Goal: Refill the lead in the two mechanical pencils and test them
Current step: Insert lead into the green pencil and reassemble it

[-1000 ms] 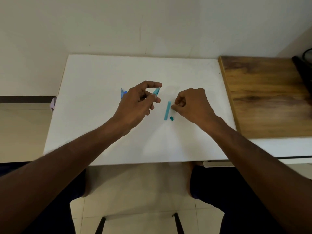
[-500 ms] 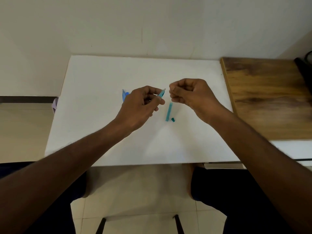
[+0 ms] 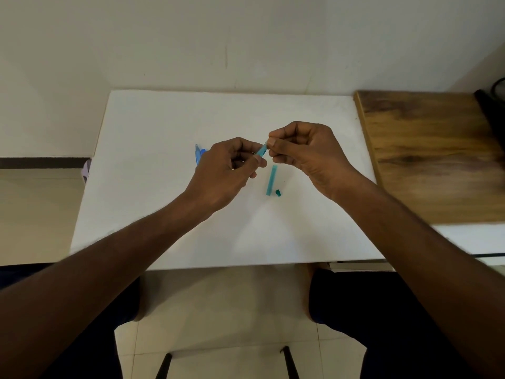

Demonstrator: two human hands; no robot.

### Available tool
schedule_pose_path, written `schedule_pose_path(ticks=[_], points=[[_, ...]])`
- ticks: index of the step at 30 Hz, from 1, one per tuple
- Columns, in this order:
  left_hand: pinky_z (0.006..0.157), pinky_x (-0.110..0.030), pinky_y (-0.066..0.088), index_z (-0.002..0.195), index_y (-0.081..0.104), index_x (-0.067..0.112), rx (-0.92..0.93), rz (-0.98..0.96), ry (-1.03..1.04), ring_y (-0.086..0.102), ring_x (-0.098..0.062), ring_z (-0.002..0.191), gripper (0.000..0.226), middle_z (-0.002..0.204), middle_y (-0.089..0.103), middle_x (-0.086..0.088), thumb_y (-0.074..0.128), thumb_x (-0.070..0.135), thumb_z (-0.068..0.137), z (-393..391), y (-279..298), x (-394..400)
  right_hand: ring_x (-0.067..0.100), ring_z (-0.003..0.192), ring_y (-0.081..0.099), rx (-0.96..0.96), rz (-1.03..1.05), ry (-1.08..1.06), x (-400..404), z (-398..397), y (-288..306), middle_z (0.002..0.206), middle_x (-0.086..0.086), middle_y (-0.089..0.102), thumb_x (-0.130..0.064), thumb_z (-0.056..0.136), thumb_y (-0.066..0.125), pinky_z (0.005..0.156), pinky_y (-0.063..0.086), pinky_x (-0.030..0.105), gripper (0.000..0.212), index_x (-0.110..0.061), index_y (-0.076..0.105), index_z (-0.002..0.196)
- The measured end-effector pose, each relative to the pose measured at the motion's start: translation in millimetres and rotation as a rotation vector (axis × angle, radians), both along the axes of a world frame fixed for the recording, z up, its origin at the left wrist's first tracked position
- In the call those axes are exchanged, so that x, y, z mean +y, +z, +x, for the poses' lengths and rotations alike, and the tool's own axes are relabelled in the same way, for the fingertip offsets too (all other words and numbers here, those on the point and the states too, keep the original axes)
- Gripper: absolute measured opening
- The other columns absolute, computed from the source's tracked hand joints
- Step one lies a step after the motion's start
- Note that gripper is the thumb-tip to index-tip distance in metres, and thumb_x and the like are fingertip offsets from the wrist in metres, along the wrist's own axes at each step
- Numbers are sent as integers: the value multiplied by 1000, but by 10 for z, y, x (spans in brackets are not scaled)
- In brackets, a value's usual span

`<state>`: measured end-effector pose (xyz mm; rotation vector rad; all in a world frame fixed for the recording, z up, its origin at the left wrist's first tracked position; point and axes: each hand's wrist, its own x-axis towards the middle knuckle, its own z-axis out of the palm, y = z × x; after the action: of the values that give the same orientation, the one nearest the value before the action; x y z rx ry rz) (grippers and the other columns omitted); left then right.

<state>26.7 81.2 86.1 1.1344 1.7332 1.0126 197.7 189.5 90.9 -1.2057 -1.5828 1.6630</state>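
My left hand (image 3: 226,170) grips a teal mechanical pencil (image 3: 261,151) above the white table (image 3: 164,214), its upper end pointing up and right. The pinched fingertips of my right hand (image 3: 303,151) meet that end; whatever they hold is too thin to see. A teal lead case (image 3: 271,180) lies on the table below my hands, with its small teal cap (image 3: 278,193) beside its near end. A second, blue pencil (image 3: 199,155) lies on the table, mostly hidden behind my left hand.
A wooden board (image 3: 431,160) adjoins the table on the right, with a dark object (image 3: 492,110) at its far right edge. A white wall rises behind the table. Chair legs and tiled floor show below, between my knees.
My right hand rose from the table beside the lead case and moved up and left to the pencil's end. My left hand lowered slightly and held the pencil steady.
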Motion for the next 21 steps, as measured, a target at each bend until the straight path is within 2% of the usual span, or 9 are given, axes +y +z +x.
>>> schedule_pose_path(ticks=[2,5,7,10,14,17,21], points=[[70,-17,59,122,74,19,14,8,-14,73,-2,83,18,101,82,9,65,21,106,5,-8,-9,25,89,80,-20,22,0,1,4,-14,95,9,83,-9,89,83,84,65,34,15,-6,80,103],[82,-19,61,121,74,18,30,22,-25,77,-5,90,18,102,82,9,68,21,104,25,-4,-1,26,88,80,-28,15,-6,29,19,-13,94,11,82,-8,87,85,85,65,35,13,-6,82,99],[84,-12,57,119,76,20,48,23,-16,77,-2,91,18,101,83,11,71,23,103,38,8,15,25,86,78,-12,-11,-3,44,29,0,95,13,82,-6,86,85,84,65,34,11,-7,82,96],[77,-1,50,116,79,23,69,20,5,76,1,88,17,98,83,12,75,25,100,59,30,44,25,84,78,-13,-14,8,80,58,34,96,13,82,-4,84,85,81,64,31,10,-7,83,93],[84,-8,55,118,79,22,82,35,-13,77,-2,91,19,100,83,11,75,25,100,97,58,64,23,83,79,-52,8,7,132,112,65,95,11,82,-5,84,85,81,64,31,11,-6,83,94],[83,-6,54,116,79,23,95,25,-21,75,1,89,17,99,83,12,75,23,100,102,48,57,23,83,79,-90,44,44,131,136,70,92,12,82,-5,85,85,79,63,29,12,-5,82,96],[86,-9,57,117,79,23,109,29,-31,77,-2,90,18,99,83,12,75,25,100,92,63,65,24,84,79,-104,46,49,139,137,88,92,13,81,-5,84,85,80,63,31,12,-4,82,96]])
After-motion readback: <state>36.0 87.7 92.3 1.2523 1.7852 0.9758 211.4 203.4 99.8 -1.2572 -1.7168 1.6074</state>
